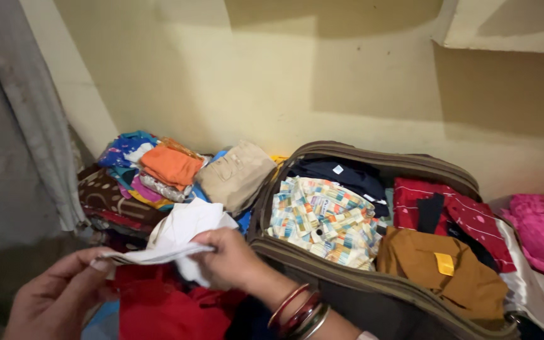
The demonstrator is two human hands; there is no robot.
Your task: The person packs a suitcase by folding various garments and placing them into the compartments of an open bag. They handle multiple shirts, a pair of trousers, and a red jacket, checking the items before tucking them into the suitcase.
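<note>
While we hold a white cloth (181, 242) low in the left half of the frame, both hands grip it.

Our left hand (58, 296) sits at the lower left, palm turned up, fingers pinching the cloth's folded edge. Our right hand (231, 258) reaches in from the lower centre, wrist ringed with bangles (298, 311), fingers curled over the cloth. Red fabric (158, 305) lies beneath. At right, an open suitcase (410, 167) holds a patterned shirt (322, 220); folded clothes (158, 170) are stacked at centre left.
</note>
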